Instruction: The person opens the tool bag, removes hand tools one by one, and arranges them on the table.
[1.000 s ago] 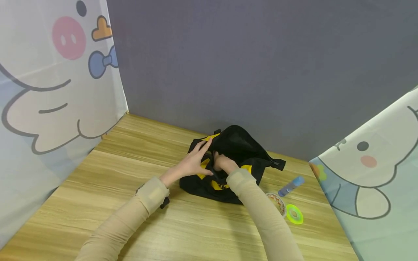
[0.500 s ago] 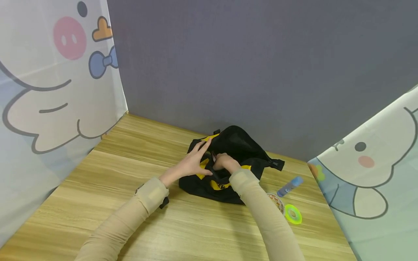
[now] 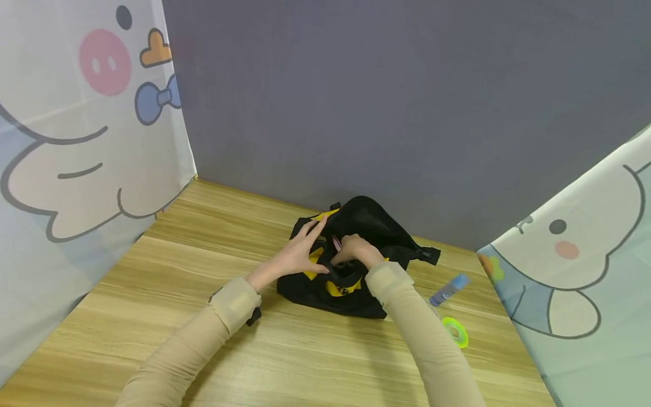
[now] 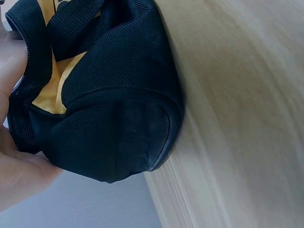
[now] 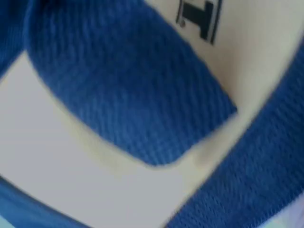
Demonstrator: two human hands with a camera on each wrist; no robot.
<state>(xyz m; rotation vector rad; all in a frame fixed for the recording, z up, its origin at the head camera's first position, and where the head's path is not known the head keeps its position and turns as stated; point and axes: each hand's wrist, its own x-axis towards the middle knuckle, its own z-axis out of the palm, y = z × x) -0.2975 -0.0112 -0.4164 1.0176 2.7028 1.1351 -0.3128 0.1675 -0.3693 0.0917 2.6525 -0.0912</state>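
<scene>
A black bag with yellow panels [image 3: 317,297] stands on the table with its top unzipped. My left hand [image 3: 292,257] grips the left end of its opening, fingers and thumb spread apart; the left wrist view shows this hand [image 4: 23,173] against the dark mesh fabric of the bag [image 4: 123,95]. My right hand [image 3: 358,249] is at the mouth of the bag, fingers curled and partly hidden. Beside its fingertips shows a slim pinkish thing [image 3: 336,243], seemingly pinched; its kind is unclear. Close up in the right wrist view are a blurred strap [image 5: 128,90] and pale printed fabric.
To the right of the bag lie a blue glue stick [image 3: 449,290] and a neon-yellow tape roll [image 3: 460,332], partly behind the right sleeve [image 3: 419,333]. A grey partition [image 3: 325,113] rises behind the wooden table [image 3: 285,362]. Printed cloths hang at both sides.
My right hand has moved slightly right and up at the bag's mouth, and more of the pinkish thing shows. The right sleeve now hides the round patterned roll. My left hand keeps its place.
</scene>
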